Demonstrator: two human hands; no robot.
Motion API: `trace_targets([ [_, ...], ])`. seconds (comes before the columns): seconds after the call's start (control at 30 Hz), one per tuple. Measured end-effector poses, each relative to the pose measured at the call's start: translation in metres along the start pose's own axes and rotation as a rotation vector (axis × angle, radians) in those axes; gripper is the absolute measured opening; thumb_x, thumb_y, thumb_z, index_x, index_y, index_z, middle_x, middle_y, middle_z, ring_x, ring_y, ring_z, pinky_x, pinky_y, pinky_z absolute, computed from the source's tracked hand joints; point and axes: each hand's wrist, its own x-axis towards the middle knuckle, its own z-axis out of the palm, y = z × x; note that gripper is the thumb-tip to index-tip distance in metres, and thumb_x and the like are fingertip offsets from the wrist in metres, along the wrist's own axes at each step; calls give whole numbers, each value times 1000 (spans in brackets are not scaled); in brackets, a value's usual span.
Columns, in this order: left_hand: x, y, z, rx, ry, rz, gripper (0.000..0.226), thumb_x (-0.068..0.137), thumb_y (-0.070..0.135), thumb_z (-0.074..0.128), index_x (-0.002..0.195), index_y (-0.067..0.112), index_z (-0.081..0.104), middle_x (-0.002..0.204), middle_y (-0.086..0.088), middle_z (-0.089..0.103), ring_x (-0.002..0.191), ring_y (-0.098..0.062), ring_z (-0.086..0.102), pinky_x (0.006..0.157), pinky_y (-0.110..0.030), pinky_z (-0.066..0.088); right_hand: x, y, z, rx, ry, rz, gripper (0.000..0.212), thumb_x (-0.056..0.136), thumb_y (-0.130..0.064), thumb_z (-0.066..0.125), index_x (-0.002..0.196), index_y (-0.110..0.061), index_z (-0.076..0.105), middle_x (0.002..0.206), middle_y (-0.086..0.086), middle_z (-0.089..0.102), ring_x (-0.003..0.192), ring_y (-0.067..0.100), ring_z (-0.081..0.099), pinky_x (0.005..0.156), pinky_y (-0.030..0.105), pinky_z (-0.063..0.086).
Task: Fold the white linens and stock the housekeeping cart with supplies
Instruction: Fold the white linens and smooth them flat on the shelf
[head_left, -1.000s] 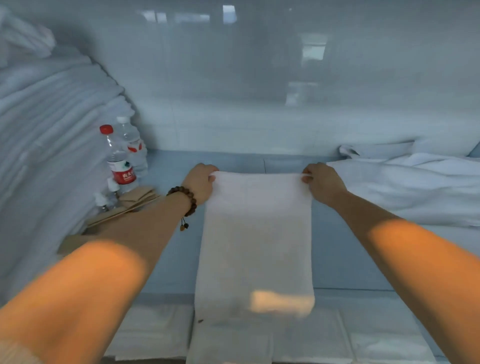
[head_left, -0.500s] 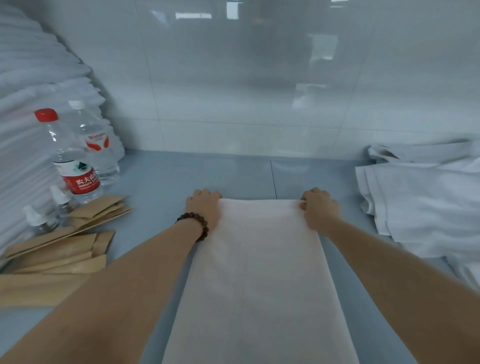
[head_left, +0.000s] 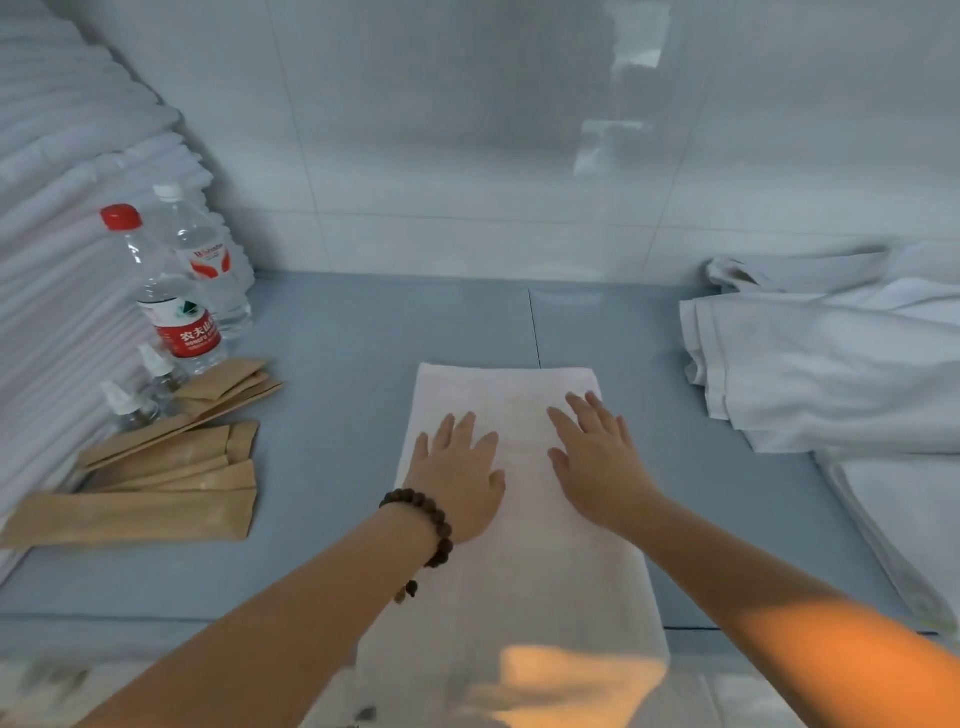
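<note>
Pressing towel (head_left: 524, 582) between bottles (head_left: 182, 317) and linens (head_left: 831, 369): left hand (head_left: 457, 480), right hand (head_left: 597, 467), fingers (head_left: 464, 431) straight.

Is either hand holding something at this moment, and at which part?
Nothing is held. The left hand and right hand lie flat, fingers straight, on the towel, near its far end.

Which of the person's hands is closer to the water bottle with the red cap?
Left. The left hand lies flat on the white towel, to the right of the red-capped bottle; the right hand lies flat beside it, farther to the right.
</note>
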Motion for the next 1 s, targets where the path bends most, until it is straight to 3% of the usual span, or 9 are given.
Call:
trace_targets([
  [0.17,-51,6,21,-15,0,-14,59,99,47,19,153,27,6,161,-3,-8,147,-26,-12,119,-48,-3,-73,-19,1,29,-107,22,52,103,-32,26,152,-25,10,161,-1,-3,147,19,-12,118,46,-2],
  [0.33,-65,-3,45,-5,-10,-21,62,96,58,16,152,36,-3,160,0,-13,146,-26,-17,118,-47,-9,-88,-33,20,47,-248,99,57,102,-45,18,153,-27,-2,160,0,-13,146,22,-17,118,48,-6],
  [0.57,-44,-14,60,43,108,-39,65,91,63,9,150,41,-7,161,4,-11,146,-23,-16,116,-44,-13,-69,-32,46,-53,-123,88,60,99,-52,15,151,-32,-9,160,-1,-15,145,24,-20,116,53,-10],
  [1.0,63,-35,40,39,131,-78,66,91,64,10,151,39,-2,161,3,-8,147,-23,-11,118,-46,-7,48,-4,47,-65,-127,52,60,98,-55,13,151,-35,-6,160,-4,-12,146,19,-17,117,50,-10],
])
